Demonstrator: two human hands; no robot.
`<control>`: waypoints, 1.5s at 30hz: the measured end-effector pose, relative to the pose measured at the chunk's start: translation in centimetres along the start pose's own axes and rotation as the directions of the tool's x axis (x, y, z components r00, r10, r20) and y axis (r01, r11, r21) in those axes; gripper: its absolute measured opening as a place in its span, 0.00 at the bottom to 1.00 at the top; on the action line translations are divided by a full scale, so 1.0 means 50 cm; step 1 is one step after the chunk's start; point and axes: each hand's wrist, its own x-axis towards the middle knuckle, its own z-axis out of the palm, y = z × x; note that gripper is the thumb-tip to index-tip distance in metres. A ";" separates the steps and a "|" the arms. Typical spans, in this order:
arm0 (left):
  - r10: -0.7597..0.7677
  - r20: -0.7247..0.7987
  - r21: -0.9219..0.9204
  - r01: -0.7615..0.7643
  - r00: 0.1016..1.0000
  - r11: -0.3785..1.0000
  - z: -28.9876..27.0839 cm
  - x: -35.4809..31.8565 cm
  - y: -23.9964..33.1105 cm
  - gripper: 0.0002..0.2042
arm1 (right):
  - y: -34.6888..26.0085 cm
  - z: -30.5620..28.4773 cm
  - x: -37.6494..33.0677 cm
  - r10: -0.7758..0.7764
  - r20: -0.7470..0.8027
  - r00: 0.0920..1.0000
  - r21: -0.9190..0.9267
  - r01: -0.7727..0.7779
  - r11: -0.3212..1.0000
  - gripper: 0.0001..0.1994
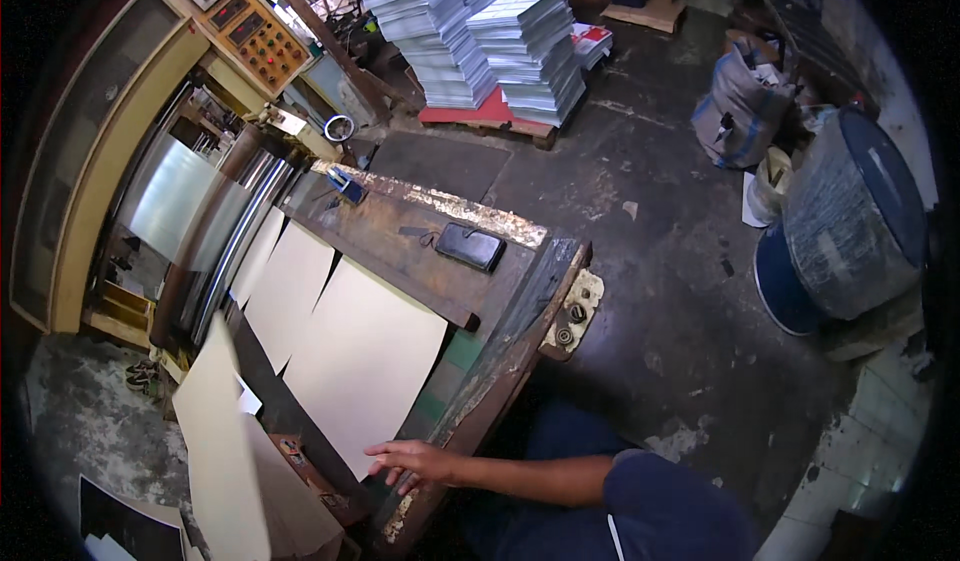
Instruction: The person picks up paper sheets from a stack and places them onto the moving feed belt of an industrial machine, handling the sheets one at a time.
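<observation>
My right hand [412, 462] reaches in from the lower right, palm down and fingers spread. Its fingertips rest at the near lower edge of a large cream sheet [362, 361] lying on the sloped feed table [500, 356] of a machine. It holds nothing. Two more cream sheets [290, 291] lie further up the slope toward the shiny rollers [215, 241]. A leaning stack of the same cream sheets [228, 461] stands just left of the hand. My left hand is out of view.
A black case [470, 247] and a small blue object [347, 185] lie on the worn wooden ledge. A control panel [242, 33] tops the machine. Stacked paper on a red pallet [500, 51], a sack [740, 106] and a blue drum [855, 216] stand on the dark floor.
</observation>
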 end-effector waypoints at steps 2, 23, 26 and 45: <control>0.048 0.129 -0.168 -0.026 0.990 0.986 -0.007 0.003 0.004 0.18 | -0.046 0.025 -0.015 -0.037 0.065 0.997 0.009 0.037 0.999 0.36; -0.415 0.143 0.287 0.363 0.898 0.886 -0.179 0.021 -0.082 0.25 | 0.184 -0.036 -0.268 0.455 -0.284 0.844 -0.079 -0.494 0.866 0.20; -0.597 0.056 0.117 0.589 0.800 0.800 -0.197 -0.006 -0.142 0.22 | 0.163 -0.005 -0.283 0.423 -0.333 0.843 -0.078 -0.471 0.879 0.20; -0.549 0.082 0.395 0.479 0.832 0.784 -0.211 -0.003 -0.234 0.27 | 0.178 -0.075 -0.083 0.193 -0.492 0.849 0.028 -0.206 0.978 0.26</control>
